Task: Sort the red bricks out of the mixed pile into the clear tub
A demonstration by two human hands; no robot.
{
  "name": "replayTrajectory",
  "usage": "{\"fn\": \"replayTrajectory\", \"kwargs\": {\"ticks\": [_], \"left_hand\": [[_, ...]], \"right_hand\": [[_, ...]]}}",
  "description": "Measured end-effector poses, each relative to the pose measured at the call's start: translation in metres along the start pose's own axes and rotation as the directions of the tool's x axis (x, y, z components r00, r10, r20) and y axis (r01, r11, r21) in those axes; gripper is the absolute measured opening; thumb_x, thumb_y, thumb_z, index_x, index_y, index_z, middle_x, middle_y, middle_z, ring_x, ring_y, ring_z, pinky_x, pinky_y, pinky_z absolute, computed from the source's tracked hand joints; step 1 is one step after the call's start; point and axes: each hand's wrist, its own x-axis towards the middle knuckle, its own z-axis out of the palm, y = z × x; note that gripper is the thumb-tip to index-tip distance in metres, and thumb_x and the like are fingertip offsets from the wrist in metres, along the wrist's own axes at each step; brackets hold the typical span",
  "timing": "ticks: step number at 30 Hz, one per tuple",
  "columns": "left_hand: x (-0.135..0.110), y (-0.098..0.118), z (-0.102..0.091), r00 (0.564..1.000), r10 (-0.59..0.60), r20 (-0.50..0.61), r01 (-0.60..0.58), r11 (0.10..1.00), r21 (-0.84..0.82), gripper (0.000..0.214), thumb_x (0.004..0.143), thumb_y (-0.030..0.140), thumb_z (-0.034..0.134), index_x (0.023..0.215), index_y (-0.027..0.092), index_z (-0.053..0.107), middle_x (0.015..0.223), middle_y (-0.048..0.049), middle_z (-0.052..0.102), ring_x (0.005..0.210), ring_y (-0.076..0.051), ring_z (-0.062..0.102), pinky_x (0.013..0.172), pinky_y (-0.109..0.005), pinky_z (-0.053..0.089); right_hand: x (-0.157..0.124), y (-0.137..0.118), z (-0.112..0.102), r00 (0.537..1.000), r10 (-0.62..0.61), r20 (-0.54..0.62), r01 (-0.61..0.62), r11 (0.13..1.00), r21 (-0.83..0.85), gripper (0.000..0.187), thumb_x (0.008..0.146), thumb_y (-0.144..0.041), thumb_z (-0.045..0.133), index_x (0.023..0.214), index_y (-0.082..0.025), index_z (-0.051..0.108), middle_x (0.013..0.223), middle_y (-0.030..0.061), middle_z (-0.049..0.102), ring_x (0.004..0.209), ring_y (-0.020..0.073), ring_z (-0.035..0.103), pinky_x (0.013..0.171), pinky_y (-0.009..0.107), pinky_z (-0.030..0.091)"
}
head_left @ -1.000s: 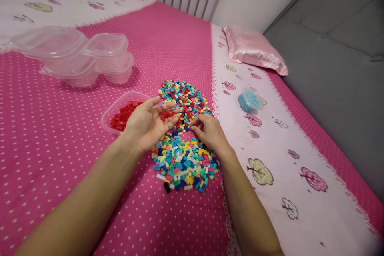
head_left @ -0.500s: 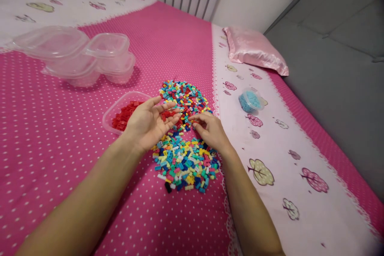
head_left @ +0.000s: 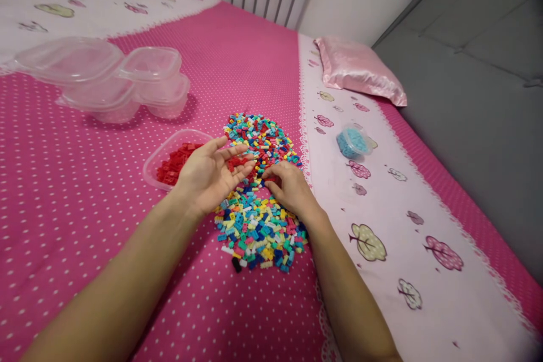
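A spread of small toy building bricks [head_left: 263, 232] in many colours lies on the pink bedcover, in two joined heaps. My left hand [head_left: 207, 175] is over its left side, palm turned up and fingers spread. Red bricks [head_left: 237, 164] show between and beside those fingers; whether they rest on them I cannot tell. Partly behind this hand, a clear plastic tub [head_left: 149, 168] holds a pile of red bricks [head_left: 176, 163]. My right hand [head_left: 288, 186] is at the right side of the spread, thumb and fingers bent together in a pinch. What its fingertips grip is too small to make out.
Stacked clear containers [head_left: 97, 90] stand at the upper left. On the right, a small clear tub of blue bricks [head_left: 353, 142] sits on the white printed band. Beyond it are a pink pillow [head_left: 360, 70] and a grey padded headboard [head_left: 475, 68].
My right hand has shifted slightly left and down, with its fingers more curled. My left hand keeps its pose. The camera view has moved a little.
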Motion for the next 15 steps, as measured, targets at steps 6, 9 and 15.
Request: {"fn": "replayTrajectory", "kwargs": {"ticks": [6,9,15], "left_hand": [[-0.001,0.0,0.0,1.0,0.009,-0.006,-0.009,1.0,0.005,0.026,0.089,0.021,0.039,0.07,0.015,0.055,0.072,-0.007,0.063,0.067,-0.016,0.062,0.068,-0.028,0.056],[-0.001,0.0,0.001,1.0,-0.009,-0.006,0.01,1.0,0.011,0.026,0.09,0.023,0.039,0.072,0.015,0.056,0.073,-0.0073,0.063,0.069,-0.016,0.063,0.069,-0.028,0.056],[-0.001,-0.005,0.001,0.989,-0.14,0.038,0.139,0.99,0.024,0.026,0.091,0.025,0.038,0.089,0.009,0.059,0.086,-0.0118,0.063,0.08,-0.018,0.063,0.078,-0.03,0.055]], "right_hand": [[0.002,-0.001,-0.003,0.998,0.058,-0.023,-0.056,0.996,0.069,0.01,0.078,-0.009,0.06,0.081,-0.017,0.065,0.082,0.0046,0.065,0.082,0.0179,0.059,0.077,0.032,0.046],[0.002,0.0,-0.006,0.989,0.133,-0.059,-0.123,0.981,0.152,0.009,0.079,-0.011,0.061,0.082,-0.018,0.066,0.084,0.0041,0.067,0.077,0.0166,0.061,0.075,0.031,0.049],[0.001,-0.011,-0.016,0.97,0.107,-0.217,-0.029,0.941,0.337,0.011,0.082,-0.018,0.058,0.089,-0.019,0.067,0.09,0.0044,0.068,0.081,0.0156,0.064,0.074,0.029,0.052]]}}
